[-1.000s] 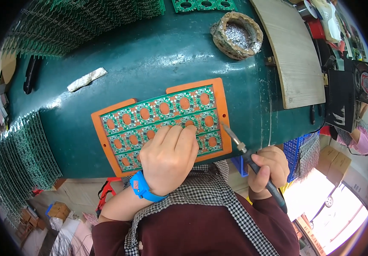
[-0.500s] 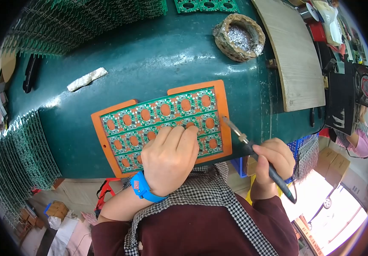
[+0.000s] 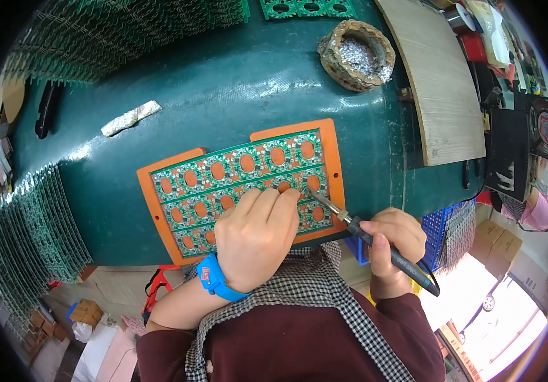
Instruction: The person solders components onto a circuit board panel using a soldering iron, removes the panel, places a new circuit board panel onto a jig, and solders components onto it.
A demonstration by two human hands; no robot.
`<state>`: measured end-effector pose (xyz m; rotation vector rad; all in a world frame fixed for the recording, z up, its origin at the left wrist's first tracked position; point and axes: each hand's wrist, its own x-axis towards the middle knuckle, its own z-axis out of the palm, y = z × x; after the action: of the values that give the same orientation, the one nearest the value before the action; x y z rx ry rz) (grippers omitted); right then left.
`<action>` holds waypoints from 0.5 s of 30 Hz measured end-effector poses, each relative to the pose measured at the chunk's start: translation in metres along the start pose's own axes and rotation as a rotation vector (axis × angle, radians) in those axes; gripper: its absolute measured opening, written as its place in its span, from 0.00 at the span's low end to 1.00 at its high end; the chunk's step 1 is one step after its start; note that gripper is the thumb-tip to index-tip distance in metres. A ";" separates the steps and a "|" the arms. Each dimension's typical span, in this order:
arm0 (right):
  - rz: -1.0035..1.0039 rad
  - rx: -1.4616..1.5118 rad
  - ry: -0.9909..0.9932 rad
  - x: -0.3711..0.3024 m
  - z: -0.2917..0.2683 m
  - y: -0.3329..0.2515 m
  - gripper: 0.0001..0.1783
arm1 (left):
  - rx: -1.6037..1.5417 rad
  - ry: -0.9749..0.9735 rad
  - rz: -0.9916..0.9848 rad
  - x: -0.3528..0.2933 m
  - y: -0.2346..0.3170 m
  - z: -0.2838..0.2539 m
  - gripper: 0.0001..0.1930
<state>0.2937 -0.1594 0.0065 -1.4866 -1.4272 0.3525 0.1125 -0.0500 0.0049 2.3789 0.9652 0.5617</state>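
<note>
Green tabletop (image 3: pixel 204 83) extends beyond the left hand (image 3: pixel 258 228), which overlies a circuit panel (image 3: pixel 232 184), grip indeterminable; right hand (image 3: pixel 397 243) grasps a soldering iron (image 3: pixel 411 269), tip (image 3: pixel 315 194) apparently touching panel.

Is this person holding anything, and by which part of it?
The right hand holds a soldering iron by its dark handle. The left hand lies over the green circuit board; whether it grips anything cannot be told.

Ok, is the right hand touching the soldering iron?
Touching: the head view shows the right hand gripping the soldering iron around its dark handle.
</note>
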 end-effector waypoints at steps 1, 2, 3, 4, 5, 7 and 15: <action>-0.004 -0.006 -0.005 0.000 0.000 -0.001 0.06 | -0.006 -0.004 0.001 0.000 0.000 0.000 0.09; -0.009 -0.012 -0.010 0.000 0.000 -0.001 0.06 | -0.006 -0.003 0.001 0.000 0.000 0.000 0.09; -0.009 -0.012 -0.010 -0.001 0.000 -0.001 0.06 | -0.009 -0.012 0.007 0.000 -0.001 0.000 0.09; -0.020 -0.022 -0.015 -0.002 0.000 -0.001 0.05 | -0.014 -0.021 0.013 0.000 -0.001 0.000 0.10; -0.032 -0.032 -0.019 -0.002 0.000 -0.001 0.05 | -0.014 -0.021 0.014 0.000 -0.002 -0.001 0.10; -0.038 -0.053 -0.026 -0.002 -0.001 -0.003 0.05 | -0.031 -0.040 0.030 0.000 -0.003 -0.003 0.11; 0.011 -0.064 0.050 0.021 0.002 0.000 0.05 | 0.024 0.077 0.004 0.020 -0.009 -0.007 0.09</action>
<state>0.2976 -0.1404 0.0137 -1.5451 -1.4030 0.2766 0.1169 -0.0277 0.0087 2.3960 1.0065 0.6512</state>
